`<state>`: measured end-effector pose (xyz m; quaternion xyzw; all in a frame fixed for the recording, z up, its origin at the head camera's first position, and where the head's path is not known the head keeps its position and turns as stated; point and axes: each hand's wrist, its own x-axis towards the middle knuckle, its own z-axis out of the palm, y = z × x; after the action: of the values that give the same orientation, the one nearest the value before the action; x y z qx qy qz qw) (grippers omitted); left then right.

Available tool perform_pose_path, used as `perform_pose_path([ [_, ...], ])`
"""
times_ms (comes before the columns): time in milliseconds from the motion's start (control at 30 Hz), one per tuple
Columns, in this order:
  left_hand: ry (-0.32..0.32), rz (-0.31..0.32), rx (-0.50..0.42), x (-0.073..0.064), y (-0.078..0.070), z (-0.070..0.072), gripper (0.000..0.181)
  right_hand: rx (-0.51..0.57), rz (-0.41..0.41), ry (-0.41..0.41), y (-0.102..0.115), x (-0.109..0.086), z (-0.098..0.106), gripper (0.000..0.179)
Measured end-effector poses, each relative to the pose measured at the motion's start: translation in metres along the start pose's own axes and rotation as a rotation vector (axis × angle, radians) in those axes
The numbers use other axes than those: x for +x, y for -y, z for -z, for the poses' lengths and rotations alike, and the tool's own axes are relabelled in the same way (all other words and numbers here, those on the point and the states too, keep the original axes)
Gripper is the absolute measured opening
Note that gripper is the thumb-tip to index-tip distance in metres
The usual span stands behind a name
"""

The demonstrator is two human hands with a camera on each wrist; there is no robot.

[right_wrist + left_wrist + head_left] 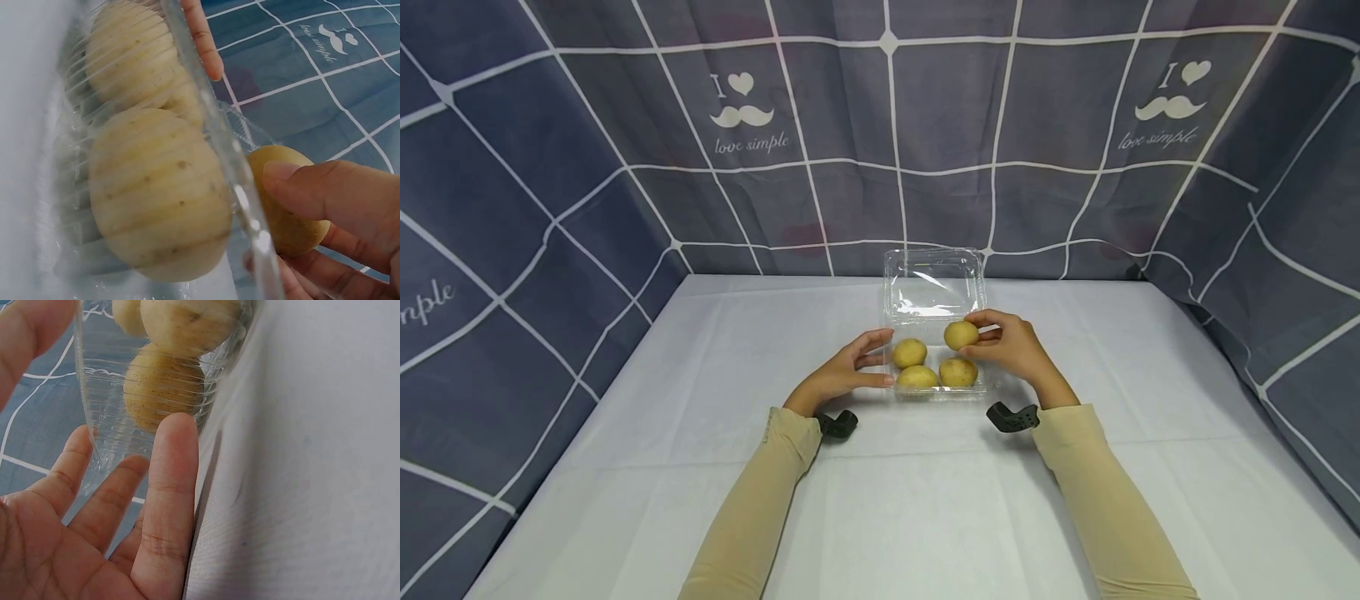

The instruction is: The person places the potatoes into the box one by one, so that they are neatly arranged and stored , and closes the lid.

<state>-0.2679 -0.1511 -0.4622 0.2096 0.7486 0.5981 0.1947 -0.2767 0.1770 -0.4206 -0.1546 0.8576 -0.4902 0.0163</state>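
Note:
A clear plastic clamshell box [891,392] stands on the table with its lid [934,285] raised at the back. Several potatoes are in view: one at the box's back left [909,352], one at the front left [917,377] and one at the front right [958,372]. Over the back right part, my right hand [1011,346] pinches another potato [290,206] between thumb and fingers. On the other side, my left hand [842,371] has its fingers extended against the box's left wall. Ribbed plastic [106,394] shows beside those fingertips in the left wrist view.
A white cloth [880,517] covers the table. Dark checked fabric [850,108] with white lines hangs behind the box and at both sides. Each wrist carries a black device, on the left [838,423] and on the right [1011,417].

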Motion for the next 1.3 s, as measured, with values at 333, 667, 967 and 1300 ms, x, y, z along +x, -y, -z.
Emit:
perform_pose_path([
  [333, -0.004, 0.002, -0.007, 0.0, -0.002, -0.001, 0.089, -0.106, 0.005, -0.044, 0.007, -0.001, -0.008, 0.049],
  [667, 0.002, -0.002, -0.007, 0.001, -0.001, 0.0, 0.09, -0.206, -0.006, -0.054, 0.008, 0.001, -0.014, 0.049],
  [967, -0.002, 0.003, -0.006, 0.0, -0.003, 0.0, 0.09, -0.272, -0.004, -0.057, 0.009, 0.0, -0.018, 0.048],
  [1300, -0.006, 0.012, 0.008, -0.001, -0.002, -0.001, 0.09, -0.344, 0.017, -0.074, 0.008, 0.002, -0.021, 0.047],
])
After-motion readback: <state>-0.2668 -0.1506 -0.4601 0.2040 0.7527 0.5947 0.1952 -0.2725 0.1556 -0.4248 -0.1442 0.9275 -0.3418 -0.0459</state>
